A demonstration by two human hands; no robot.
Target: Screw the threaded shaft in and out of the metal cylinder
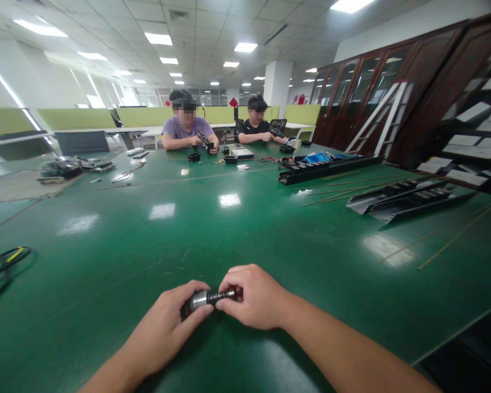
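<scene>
My left hand (172,315) is closed around a shiny metal cylinder (198,299), thumb in front and fingers behind it. From the cylinder's right side a thin, stepped metal shaft (221,296) reaches toward my right hand (254,297). Thumb and bent fingers of that hand pinch the shaft's far end. Whether cylinder and shaft are one piece or two fitted parts, I cannot tell. Both are held roughly level, low over the green table (155,256). The cylinder's left end is hidden in my left palm, and the shaft's tip lies partly behind my right fingers.
Two people (184,128) sit across the table handling dark tools and small black parts. Long black metal channels (331,168) and thin rods (331,200) lie at right. A black cable (4,265) is at the left edge. Electronic scraps (71,168) lie far left.
</scene>
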